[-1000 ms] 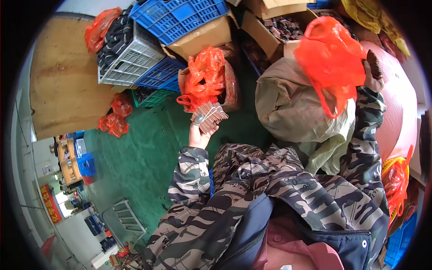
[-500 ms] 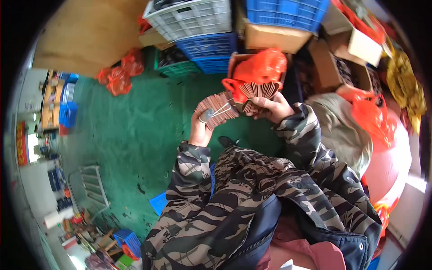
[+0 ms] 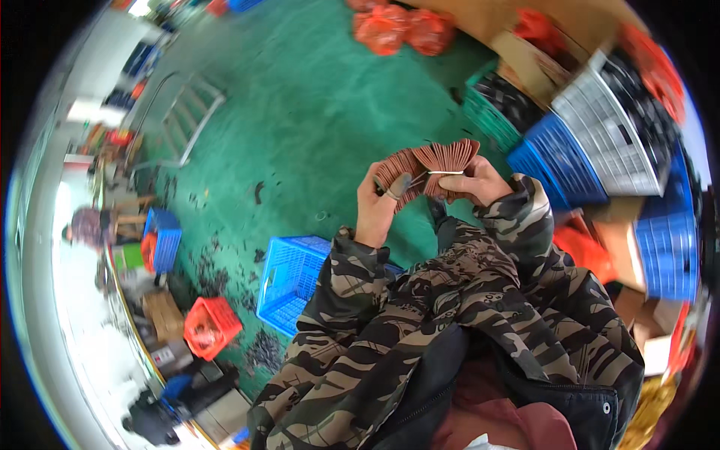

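Observation:
Both of my hands hold a fanned bundle of thin reddish-brown flat pieces (image 3: 439,161) in front of my chest. My left hand (image 3: 377,206) grips the bundle's left end, thumb on top. My right hand (image 3: 474,184) closes on its right part, where a pale band crosses the pieces. My sleeves are camouflage-patterned. The bundle hangs above the green floor (image 3: 300,120).
A blue plastic crate (image 3: 289,281) stands on the floor by my left elbow, a small red crate (image 3: 210,326) further left. Stacked blue, grey and green crates (image 3: 592,142) and cardboard boxes fill the right. Orange bags (image 3: 401,30) lie at the top. A person (image 3: 86,225) sits far left.
My head has turned left, so the crate stack slid to the right of the view. My right hand joined the left on the bundle, which is now fanned wider.

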The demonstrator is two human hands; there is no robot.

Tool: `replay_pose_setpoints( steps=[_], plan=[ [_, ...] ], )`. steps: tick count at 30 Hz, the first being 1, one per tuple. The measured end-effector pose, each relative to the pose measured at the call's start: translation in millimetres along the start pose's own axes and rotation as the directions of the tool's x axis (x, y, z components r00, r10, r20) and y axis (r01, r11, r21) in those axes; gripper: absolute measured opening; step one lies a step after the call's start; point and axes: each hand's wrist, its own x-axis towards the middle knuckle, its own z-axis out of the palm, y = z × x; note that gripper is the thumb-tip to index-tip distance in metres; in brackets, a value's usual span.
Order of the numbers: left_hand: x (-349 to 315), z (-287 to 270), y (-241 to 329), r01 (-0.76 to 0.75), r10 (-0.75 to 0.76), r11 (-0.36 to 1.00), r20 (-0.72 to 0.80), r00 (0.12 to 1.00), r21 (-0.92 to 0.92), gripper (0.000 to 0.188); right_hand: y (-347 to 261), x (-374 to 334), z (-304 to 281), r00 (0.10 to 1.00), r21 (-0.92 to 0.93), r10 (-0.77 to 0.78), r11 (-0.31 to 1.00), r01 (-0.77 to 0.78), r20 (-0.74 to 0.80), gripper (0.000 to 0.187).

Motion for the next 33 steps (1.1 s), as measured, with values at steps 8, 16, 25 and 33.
replay_pose_setpoints(
  steps=[8,16,25,33],
  plan=[
    [106.3,-256.4,82.2,-0.049,0.085,0.993,-0.376,0.923,0.103,0.035,-11.1,326.6,169.0,0.876,-0.274,0.133,0.962,-0.001,0.464,0.036],
    [81.3,-541.7,170.6,-0.046,0.116,0.993,-0.779,0.617,0.112,0.035,69.8,555.8,455.4,0.609,-0.270,0.106,0.945,0.185,0.786,0.042],
    [-27.7,-1008.3,279.1,-0.220,0.302,0.942,-0.927,0.222,0.254,0.030,225.0,775.0,950.6,0.379,-0.137,0.111,0.990,0.042,0.919,0.034],
    [-139.4,-1325.2,466.9,-0.270,0.359,0.909,-0.926,0.118,0.318,0.041,258.1,865.3,1348.5,0.464,-0.162,-0.083,0.871,0.464,0.882,0.064]
  ],
)
